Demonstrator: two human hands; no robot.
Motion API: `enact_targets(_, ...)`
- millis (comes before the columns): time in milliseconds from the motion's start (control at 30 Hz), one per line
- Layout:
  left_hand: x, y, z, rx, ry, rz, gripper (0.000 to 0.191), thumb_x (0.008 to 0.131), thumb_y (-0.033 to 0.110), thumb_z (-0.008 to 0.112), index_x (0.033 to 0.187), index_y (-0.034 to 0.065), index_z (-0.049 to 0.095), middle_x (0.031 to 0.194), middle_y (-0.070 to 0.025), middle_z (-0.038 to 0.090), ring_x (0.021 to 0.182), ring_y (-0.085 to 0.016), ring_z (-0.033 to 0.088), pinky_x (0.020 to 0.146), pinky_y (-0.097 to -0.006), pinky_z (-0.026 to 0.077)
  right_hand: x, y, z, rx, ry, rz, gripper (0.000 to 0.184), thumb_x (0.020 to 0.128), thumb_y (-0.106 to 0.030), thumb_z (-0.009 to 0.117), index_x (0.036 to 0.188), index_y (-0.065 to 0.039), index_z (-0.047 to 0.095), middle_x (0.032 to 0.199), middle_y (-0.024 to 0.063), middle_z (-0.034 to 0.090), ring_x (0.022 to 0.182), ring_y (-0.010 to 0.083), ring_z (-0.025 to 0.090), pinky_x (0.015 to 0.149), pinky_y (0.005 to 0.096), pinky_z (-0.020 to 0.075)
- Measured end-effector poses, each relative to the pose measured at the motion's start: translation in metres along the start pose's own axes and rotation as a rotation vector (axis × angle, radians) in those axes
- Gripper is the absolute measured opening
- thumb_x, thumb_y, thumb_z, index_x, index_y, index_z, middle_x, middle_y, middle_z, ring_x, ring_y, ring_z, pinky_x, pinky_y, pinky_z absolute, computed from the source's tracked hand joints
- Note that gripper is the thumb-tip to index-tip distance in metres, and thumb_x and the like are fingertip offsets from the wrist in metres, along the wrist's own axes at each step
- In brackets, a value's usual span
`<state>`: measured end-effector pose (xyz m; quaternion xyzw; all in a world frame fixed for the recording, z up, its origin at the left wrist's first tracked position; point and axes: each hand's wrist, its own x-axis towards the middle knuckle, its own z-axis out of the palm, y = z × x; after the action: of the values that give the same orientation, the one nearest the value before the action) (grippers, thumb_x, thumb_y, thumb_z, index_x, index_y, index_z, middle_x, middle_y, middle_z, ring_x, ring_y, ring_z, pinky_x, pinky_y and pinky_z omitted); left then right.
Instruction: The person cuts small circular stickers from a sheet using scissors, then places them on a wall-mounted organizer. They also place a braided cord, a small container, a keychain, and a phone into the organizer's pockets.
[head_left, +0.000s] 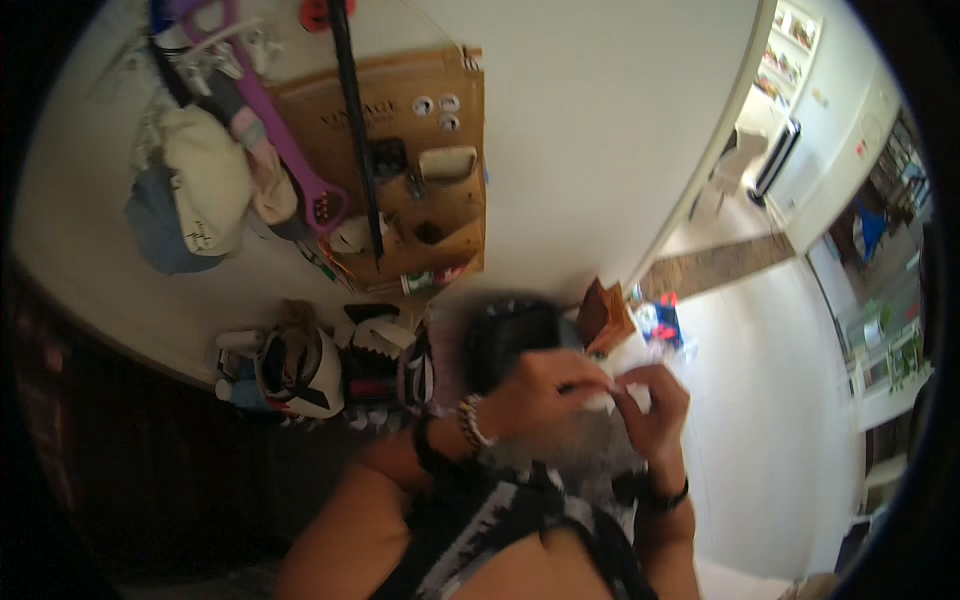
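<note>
My left hand (551, 386), with a beaded bracelet (471, 421) and a dark band at the wrist, is raised in front of my body. Its fingertips meet those of my right hand (654, 409), which wears a black wristband (667, 496). Both hands pinch at the meeting point; whether a small thing is between the fingers is too blurred to tell. Just beyond my left hand is a black object (514, 330), possibly a bag, smeared by motion. A brown, pointed-edged object (604, 315) stands past the fingertips.
On the wall hangs a brown pocket organizer (442, 202), with a long black rod (356, 135) before it. Caps (210, 187) and a purple strap-like item (277, 135) hang leftward. Below sits a white helmet (322, 375). Rightward are a pale floor (757, 360) and a doorway.
</note>
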<state>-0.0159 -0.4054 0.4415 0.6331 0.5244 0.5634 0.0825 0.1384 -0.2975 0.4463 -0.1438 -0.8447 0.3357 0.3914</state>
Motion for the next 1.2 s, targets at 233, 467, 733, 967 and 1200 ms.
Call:
enact_targets(233,-0.004,-0.01,-0.118,0.313,0.251,0.108,0.017,0.074,-0.001,0.071,0.089,0.0048,0.067,0.093,-0.0086,0.068,0.079,-0.023,0.066,0.066,-0.0295,0.053,0.094,-0.033,0.094,0.221,-0.02,-0.4,0.02,0.067,0.01,0.07,0.079,-0.002,0.06,0.09,0.0117,0.064,0.079,0.0227,0.064,0.064,0.0287,0.0523)
enact_targets(467,-0.012,-0.013,-0.141,0.547,0.364,0.087,0.02,0.073,-0.002,0.073,0.09,0.0033,0.066,0.094,-0.0119,0.068,0.075,-0.021,0.066,0.063,-0.028,0.053,0.136,-0.029,0.13,0.261,-0.155,-0.553,0.018,0.066,0.007,0.071,0.078,-0.004,0.062,0.089,0.0102,0.062,0.074,0.0227,0.063,0.061,0.0284,0.0515)
enact_targets(733,-0.004,-0.015,-0.122,0.671,0.435,-0.032,0.02,0.074,0.0,0.072,0.091,0.0038,0.065,0.094,-0.0103,0.066,0.078,-0.025,0.065,0.064,-0.0314,0.053,0.164,-0.001,0.137,0.464,-0.346,-0.566,0.025,0.067,0.006,0.07,0.088,-0.004,0.063,0.089,0.0099,0.061,0.078,0.0257,0.062,0.067,0.0319,0.0519)
enact_targets(967,0.0,-0.021,-0.109,0.671,0.416,-0.117,0.019,0.075,-0.002,0.07,0.093,0.0026,0.064,0.093,-0.0113,0.066,0.079,-0.026,0.065,0.066,-0.0324,0.053,0.179,0.017,0.131,0.564,-0.599,-0.565,0.024,0.07,0.007,0.069,0.09,-0.003,0.062,0.088,0.0111,0.06,0.082,0.0277,0.062,0.069,0.0331,0.0516)
enact_targets(1200,0.003,-0.023,-0.121,0.703,0.414,-0.057,0.019,0.075,-0.001,0.07,0.092,0.0023,0.064,0.092,-0.0107,0.065,0.078,-0.026,0.065,0.065,-0.0328,0.052,0.176,0.01,0.136,0.493,-0.455,-0.573,0.023,0.068,0.009,0.068,0.087,-0.002,0.064,0.085,0.0111,0.062,0.076,0.0247,0.062,0.066,0.0307,0.0506)
